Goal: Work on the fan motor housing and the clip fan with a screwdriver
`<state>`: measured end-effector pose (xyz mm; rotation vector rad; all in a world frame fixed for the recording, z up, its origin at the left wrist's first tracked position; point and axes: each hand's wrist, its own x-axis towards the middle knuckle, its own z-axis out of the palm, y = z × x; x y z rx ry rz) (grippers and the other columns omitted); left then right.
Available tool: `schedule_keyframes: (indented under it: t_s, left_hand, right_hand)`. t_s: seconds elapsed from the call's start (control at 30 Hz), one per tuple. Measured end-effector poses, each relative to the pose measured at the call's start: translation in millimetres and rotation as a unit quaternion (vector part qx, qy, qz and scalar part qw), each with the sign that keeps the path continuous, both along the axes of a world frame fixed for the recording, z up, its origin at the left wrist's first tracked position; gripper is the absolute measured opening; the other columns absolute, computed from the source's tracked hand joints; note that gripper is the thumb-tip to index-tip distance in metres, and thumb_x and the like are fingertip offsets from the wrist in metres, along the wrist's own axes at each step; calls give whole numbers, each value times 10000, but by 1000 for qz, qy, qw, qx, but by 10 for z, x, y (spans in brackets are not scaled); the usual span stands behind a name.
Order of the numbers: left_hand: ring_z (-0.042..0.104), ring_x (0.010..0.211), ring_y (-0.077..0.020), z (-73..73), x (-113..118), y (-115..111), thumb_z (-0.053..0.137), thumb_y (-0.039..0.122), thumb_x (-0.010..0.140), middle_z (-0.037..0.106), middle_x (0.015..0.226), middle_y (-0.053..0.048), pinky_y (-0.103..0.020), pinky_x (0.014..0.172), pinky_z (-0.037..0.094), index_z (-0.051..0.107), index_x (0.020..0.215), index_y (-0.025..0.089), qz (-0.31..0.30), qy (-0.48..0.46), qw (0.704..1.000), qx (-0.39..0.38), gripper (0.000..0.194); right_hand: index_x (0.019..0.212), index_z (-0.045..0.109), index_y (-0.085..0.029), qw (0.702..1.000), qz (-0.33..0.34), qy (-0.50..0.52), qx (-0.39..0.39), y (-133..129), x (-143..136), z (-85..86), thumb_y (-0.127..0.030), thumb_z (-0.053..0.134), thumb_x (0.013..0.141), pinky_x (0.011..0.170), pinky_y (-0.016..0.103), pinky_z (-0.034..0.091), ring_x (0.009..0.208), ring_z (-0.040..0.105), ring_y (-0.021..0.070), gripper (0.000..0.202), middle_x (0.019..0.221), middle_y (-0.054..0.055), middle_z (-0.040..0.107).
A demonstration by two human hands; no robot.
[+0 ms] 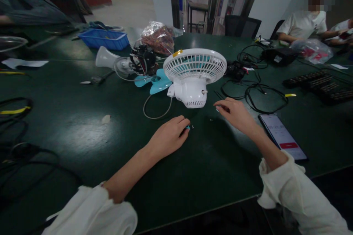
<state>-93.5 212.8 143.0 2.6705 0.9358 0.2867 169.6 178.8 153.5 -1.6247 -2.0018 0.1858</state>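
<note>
A white fan head [193, 90] with its round grille [197, 67] facing away lies on the dark green table, just beyond both hands. My left hand [172, 136] rests on the table in front of it, its fingers closed on a small light-blue piece [188, 127]. A tiny screw-like bit [193, 127] lies by its fingertips. My right hand [234, 113] is to the right of the fan, thumb and fingers pinched together; what they hold is too small to name. Between the hands lies another tiny part [211, 119]. Blue fan blades [156, 80] sit left of the fan head.
A phone [282, 136] lies right of my right hand, near coiled black cables [266, 97]. Farther back are a white fan stand [107, 58], a blue basket [103, 39] and a plastic bag [157, 38]. Cables lie at the left. A person [303, 24] sits at the back right.
</note>
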Motion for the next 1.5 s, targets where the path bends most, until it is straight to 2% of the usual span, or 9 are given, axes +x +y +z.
schedule_keyframes:
  t_s: [0.2, 0.37, 0.57, 0.77, 0.87, 0.97, 1.07, 1.33, 1.5]
  left_hand:
    - [553, 805, -153, 23, -27, 2, 450, 359, 930, 561, 924, -18, -299, 682, 447, 542, 1050, 209, 33, -30, 999, -16, 213]
    - [561, 794, -153, 41, -64, 19, 433, 391, 941, 577, 938, -22, -303, 676, 464, 556, 1086, 215, 65, -54, 996, -26, 259]
    - [564, 918, -179, 55, -67, 72, 432, 351, 938, 568, 1004, -45, -371, 812, 504, 545, 1128, 201, 139, -181, 973, 17, 267]
    - [572, 1010, -195, 64, -72, 131, 445, 283, 920, 558, 1090, -64, -406, 901, 500, 537, 1128, 195, 196, -259, 945, 37, 244]
    - [519, 1126, -210, 197, 65, 193, 436, 240, 920, 558, 1155, -88, -421, 999, 440, 542, 1141, 179, 172, -262, 941, 125, 252]
    - [509, 1135, -212, 344, 301, 331, 431, 220, 918, 592, 1150, -89, -416, 1020, 413, 556, 1152, 185, 75, -238, 950, 186, 268]
    - [535, 1120, -200, 333, 479, 495, 452, 215, 898, 626, 1103, -53, -398, 1013, 408, 608, 1056, 242, 17, -240, 952, 187, 224]
    - [478, 1089, -240, -96, 313, 800, 390, 249, 905, 492, 1094, -119, -461, 959, 422, 476, 1041, 181, 292, -405, 851, 162, 174]
    - [505, 1055, -212, -140, 296, 897, 396, 245, 902, 514, 1070, -77, -427, 942, 443, 455, 1058, 209, 331, -424, 835, 114, 170]
  right_hand:
    - [1027, 729, -206, 989, 11, 142, -27, 82, 25, -117, -272, 477, 927, 622, 264, 423, 657, 560, 137, 279, 787, 32, 604]
    - [928, 757, -214, 942, 2, 328, -75, 155, 32, -183, -381, 559, 854, 531, 240, 422, 589, 528, 118, 268, 791, 21, 646]
    - [867, 719, -173, 912, -10, 404, -71, 230, -7, -251, -430, 630, 782, 548, 248, 468, 560, 555, 113, 286, 688, 2, 629]
    - [864, 645, -187, 876, -4, 479, -54, 224, -71, -234, -420, 716, 710, 623, 282, 528, 717, 660, 174, 288, 766, 21, 676]
    - [863, 622, -195, 863, -21, 504, -15, 253, -111, -205, -407, 735, 703, 683, 294, 529, 786, 661, 183, 288, 816, 31, 693]
    - [861, 611, -201, 851, -47, 523, 28, 337, -179, -184, -404, 729, 709, 722, 299, 526, 806, 651, 176, 279, 843, 24, 687]
    - [852, 603, -202, 841, -57, 536, 51, 443, -278, -163, -394, 730, 701, 721, 303, 535, 803, 655, 176, 276, 841, 19, 684]
    - [1005, 641, -199, 815, -86, 567, 84, 531, -485, -192, -394, 687, 747, 844, 372, 549, 967, 671, 218, 326, 1034, 78, 713]
    - [983, 689, -184, 822, -87, 558, 74, 483, -514, -210, -361, 714, 721, 897, 406, 530, 940, 680, 228, 317, 1005, 85, 731]
